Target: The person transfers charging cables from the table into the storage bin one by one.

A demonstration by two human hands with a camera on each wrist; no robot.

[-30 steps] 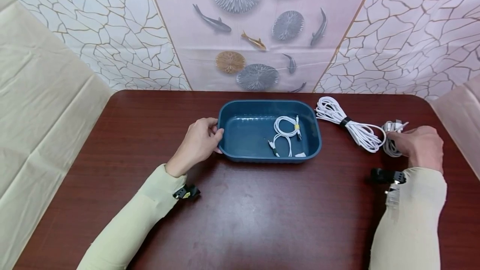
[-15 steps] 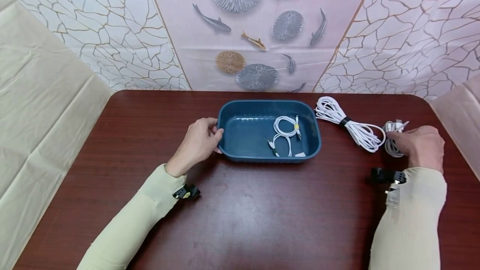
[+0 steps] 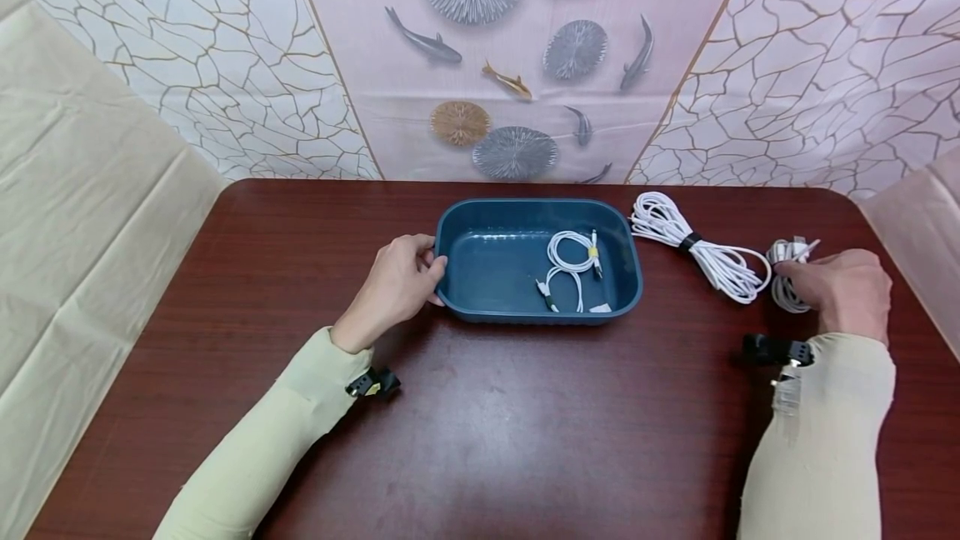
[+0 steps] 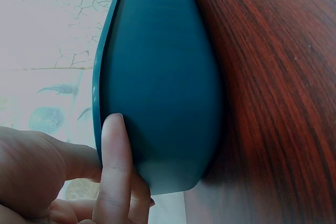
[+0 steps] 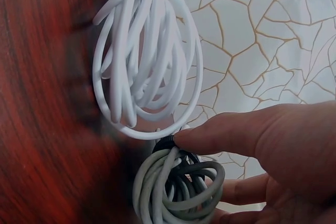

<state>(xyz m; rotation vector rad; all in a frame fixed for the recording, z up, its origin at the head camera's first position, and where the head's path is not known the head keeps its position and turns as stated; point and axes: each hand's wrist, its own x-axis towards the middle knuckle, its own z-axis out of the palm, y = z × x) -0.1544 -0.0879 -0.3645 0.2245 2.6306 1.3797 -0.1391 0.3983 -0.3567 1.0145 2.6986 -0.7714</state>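
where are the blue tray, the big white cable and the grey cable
Blue tray [image 3: 495, 275]: head view, bare floor inside.
Big white cable [image 3: 709, 258]: head view, strands near its middle.
Grey cable [image 5: 159, 184]: right wrist view, coiled loops.

The right hand [image 3: 851, 290] is slightly farther right on the table [image 3: 570, 407] than a second ago, and the grey cable [image 3: 785, 297] it holds shifts right too, slightly away from the white cable [image 3: 717, 262].
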